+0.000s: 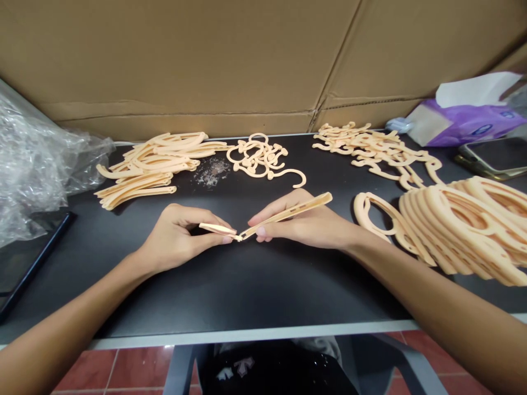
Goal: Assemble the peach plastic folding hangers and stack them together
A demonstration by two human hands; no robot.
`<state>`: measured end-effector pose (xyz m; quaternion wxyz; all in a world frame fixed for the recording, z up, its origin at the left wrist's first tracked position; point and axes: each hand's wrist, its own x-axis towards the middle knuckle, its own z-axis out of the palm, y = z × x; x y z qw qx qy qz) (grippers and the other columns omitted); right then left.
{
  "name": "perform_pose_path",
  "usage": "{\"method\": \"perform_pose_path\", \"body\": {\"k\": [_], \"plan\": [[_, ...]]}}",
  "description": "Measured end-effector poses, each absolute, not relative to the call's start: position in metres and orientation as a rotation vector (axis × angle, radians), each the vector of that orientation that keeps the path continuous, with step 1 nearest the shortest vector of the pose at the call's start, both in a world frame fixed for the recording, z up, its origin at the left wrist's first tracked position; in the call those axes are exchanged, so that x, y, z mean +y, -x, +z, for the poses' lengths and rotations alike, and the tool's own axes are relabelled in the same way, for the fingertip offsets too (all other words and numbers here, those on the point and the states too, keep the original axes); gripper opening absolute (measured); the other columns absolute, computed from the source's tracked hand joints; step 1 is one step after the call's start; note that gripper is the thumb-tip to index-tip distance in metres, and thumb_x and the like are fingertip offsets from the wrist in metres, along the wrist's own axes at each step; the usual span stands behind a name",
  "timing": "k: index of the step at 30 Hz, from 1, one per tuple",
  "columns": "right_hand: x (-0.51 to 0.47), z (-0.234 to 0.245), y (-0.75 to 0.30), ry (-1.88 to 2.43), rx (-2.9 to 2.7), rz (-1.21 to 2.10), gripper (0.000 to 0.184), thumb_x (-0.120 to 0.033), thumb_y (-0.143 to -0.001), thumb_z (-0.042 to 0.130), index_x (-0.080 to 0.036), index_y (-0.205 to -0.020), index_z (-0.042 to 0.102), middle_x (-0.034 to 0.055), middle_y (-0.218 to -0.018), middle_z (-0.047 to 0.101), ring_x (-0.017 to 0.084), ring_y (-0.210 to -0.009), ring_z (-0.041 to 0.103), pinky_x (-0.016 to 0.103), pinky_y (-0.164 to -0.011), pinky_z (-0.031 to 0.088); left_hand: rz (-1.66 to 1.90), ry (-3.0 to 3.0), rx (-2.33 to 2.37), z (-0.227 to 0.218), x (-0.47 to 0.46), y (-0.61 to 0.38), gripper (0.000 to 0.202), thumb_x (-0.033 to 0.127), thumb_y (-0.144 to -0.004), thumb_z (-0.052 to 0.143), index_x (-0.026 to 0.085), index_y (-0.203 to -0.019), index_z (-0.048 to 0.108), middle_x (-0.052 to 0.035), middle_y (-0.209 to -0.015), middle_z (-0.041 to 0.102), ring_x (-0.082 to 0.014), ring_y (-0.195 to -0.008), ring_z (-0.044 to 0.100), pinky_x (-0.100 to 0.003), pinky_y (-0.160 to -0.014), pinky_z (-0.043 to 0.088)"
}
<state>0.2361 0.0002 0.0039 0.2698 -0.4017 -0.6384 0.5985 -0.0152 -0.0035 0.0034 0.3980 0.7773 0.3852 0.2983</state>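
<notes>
Both my hands rest on a black table near its middle. My left hand is closed in a pinch on a short peach plastic piece. My right hand is closed round a longer peach plastic hanger arm that slants up to the right. The two parts meet tip to tip between my thumbs.
A stack of curved peach arms lies at the back left, a heap of hooks in the middle back, more pieces at the back right, and stacked hanger bodies at the right. Clear plastic bag left; tissue pack and phone far right. Cardboard behind.
</notes>
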Motion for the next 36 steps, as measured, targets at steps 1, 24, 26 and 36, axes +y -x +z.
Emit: {"method": "perform_pose_path", "body": {"k": [1, 24, 26, 36], "plan": [[0.0, 0.004, -0.236, 1.092, -1.735, 1.607, 0.023, -0.025, -0.072, 0.08, -0.013, -0.091, 0.081, 0.0068, -0.076, 0.079, 0.018, -0.071, 0.073, 0.029, -0.069, 0.059, 0.749, -1.968, 0.972, 0.004, -0.004, 0.015, 0.007, 0.021, -0.076, 0.084, 0.022, -0.082, 0.081, 0.0005, -0.083, 0.081, -0.0148, -0.073, 0.077, -0.016, -0.068, 0.058], [0.002, 0.005, -0.241, 1.025, -1.741, 1.727, 0.024, -0.026, -0.072, 0.083, -0.013, -0.092, 0.081, 0.0056, -0.075, 0.079, 0.017, -0.069, 0.074, 0.028, -0.068, 0.061, 0.863, -2.151, 0.791, 0.003, -0.008, 0.016, 0.016, 0.013, -0.079, 0.082, 0.025, -0.09, 0.081, 0.0025, -0.089, 0.081, -0.0148, -0.076, 0.078, -0.018, -0.072, 0.062], [0.002, 0.006, -0.242, 1.021, -1.727, 1.754, 0.025, -0.027, -0.072, 0.083, -0.012, -0.093, 0.081, 0.0065, -0.075, 0.079, 0.017, -0.069, 0.074, 0.029, -0.068, 0.061, 0.854, -2.134, 0.802, 0.004, -0.009, 0.016, 0.017, 0.013, -0.079, 0.082, 0.026, -0.091, 0.081, 0.003, -0.089, 0.081, -0.0151, -0.077, 0.078, -0.018, -0.072, 0.062], [-0.013, 0.007, -0.225, 0.945, -1.76, 1.954, 0.029, -0.024, -0.074, 0.08, -0.009, -0.099, 0.08, 0.0095, -0.081, 0.079, 0.018, -0.073, 0.075, 0.028, -0.069, 0.061, 0.917, -1.993, 0.859, 0.003, -0.007, 0.012, 0.009, 0.018, -0.079, 0.082, 0.026, -0.083, 0.081, 0.0012, -0.088, 0.081, -0.0177, -0.075, 0.078, -0.023, -0.068, 0.064]]}}
